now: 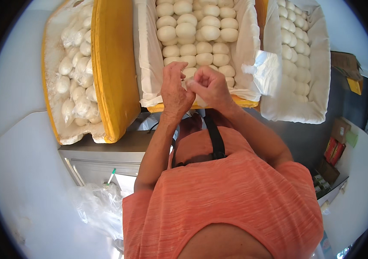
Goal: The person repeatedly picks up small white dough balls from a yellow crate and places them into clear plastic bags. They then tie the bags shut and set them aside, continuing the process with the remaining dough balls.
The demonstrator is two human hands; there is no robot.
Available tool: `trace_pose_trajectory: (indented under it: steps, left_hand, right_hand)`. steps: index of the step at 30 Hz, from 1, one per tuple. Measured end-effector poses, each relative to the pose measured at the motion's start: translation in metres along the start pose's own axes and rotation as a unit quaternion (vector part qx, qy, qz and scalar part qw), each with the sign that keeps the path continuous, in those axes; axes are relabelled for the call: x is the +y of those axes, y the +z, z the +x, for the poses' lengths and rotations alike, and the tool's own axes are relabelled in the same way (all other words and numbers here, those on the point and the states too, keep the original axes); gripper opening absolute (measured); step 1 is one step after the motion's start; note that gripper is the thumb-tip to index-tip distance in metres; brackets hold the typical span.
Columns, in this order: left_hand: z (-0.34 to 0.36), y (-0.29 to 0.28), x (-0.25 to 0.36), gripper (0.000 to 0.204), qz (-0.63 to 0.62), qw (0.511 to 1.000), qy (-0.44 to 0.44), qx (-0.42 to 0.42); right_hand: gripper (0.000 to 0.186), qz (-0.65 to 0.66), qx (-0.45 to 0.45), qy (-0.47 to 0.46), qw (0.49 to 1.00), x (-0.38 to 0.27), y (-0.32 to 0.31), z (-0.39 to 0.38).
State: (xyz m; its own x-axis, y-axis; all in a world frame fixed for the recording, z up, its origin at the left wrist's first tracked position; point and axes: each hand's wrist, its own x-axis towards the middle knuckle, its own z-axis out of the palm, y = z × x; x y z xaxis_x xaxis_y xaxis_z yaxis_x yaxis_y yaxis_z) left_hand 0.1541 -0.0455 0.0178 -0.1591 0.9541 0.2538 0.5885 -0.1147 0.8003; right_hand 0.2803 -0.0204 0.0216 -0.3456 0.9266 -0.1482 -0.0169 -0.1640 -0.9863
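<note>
Both hands are close together over the near end of a cloth-lined box [245,47] filled with rows of smooth white buns [210,33]. My right hand [213,87] is closed in a pinch, thumb against fingers. Something small and pale shows at its fingertips, too little to name. Beside it, my left hand [176,91] has its fingers stretched upward and its thumb near the right fingertips. The buns just beneath are partly hidden by the hands.
A yellow-sided foam box [114,64] on the left holds buns in clear bags [81,64]. Another cloth-lined box of buns [320,64] stands at right. Clear plastic sheeting [267,71] lies over the middle box's right edge. Cartons [334,151] stand farther right.
</note>
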Motion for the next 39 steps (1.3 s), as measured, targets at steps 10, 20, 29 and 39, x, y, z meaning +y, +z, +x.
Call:
trace_pose_trajectory:
  steps: [10, 20, 29, 39]
  left_hand:
    - [0.015, 0.01, -0.043, 0.015, 0.047, 0.985, -0.156, -0.053]
    - [0.004, 0.024, -0.066, 0.012, -0.073, 0.905, -0.404, -0.113]
    - [0.036, 0.022, -0.068, 0.011, -0.233, 0.837, -0.495, -0.033]
    - [0.041, 0.032, -0.078, 0.017, -0.172, 0.883, -0.436, -0.035]
  right_hand:
    - [0.059, -0.439, -0.037, -0.039, 0.897, 0.103, -0.138, 0.129]
    - [0.071, -0.74, -0.126, -0.098, 0.653, 0.188, -0.122, 0.243]
    - [0.042, -0.337, -0.029, 0.03, 0.941, 0.186, -0.167, 0.276]
    - [0.071, 0.374, -0.102, 0.055, 0.92, 0.063, -0.153, 0.143]
